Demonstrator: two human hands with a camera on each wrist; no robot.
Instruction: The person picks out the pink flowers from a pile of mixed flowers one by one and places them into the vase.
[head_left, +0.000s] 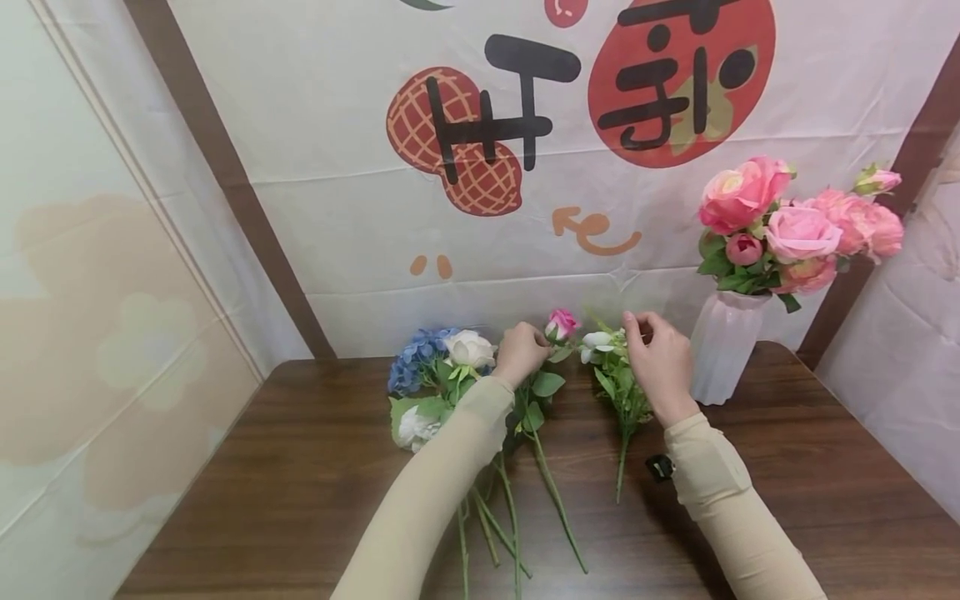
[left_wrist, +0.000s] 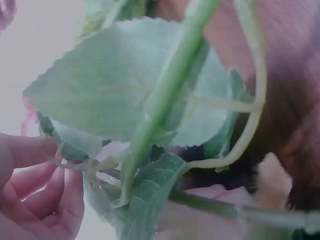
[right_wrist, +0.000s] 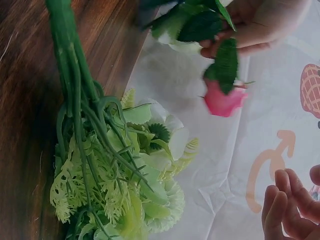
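My left hand (head_left: 522, 353) pinches a thin stalk of a pink rose (head_left: 562, 324) just below its bloom. Close up in the left wrist view, thumb and forefinger (left_wrist: 30, 150) meet at a leaf stalk, beside a broad green leaf (left_wrist: 100, 85). The rose's long stem (head_left: 555, 492) lies toward the table's front. Beside a bunch of white flowers and pale greenery (head_left: 622, 379), my right hand (head_left: 660, 358) is raised. In the right wrist view its fingers (right_wrist: 280, 205) are loosely bent with nothing between them, apart from the bunch (right_wrist: 120, 175).
Blue hydrangea (head_left: 416, 358) and white blooms (head_left: 470, 348) lie left of my left hand. A white vase (head_left: 723, 350) with pink flowers (head_left: 802, 233) stands behind my right hand on the wooden table (head_left: 285, 500). A small black object (head_left: 660, 467) lies by the right wrist.
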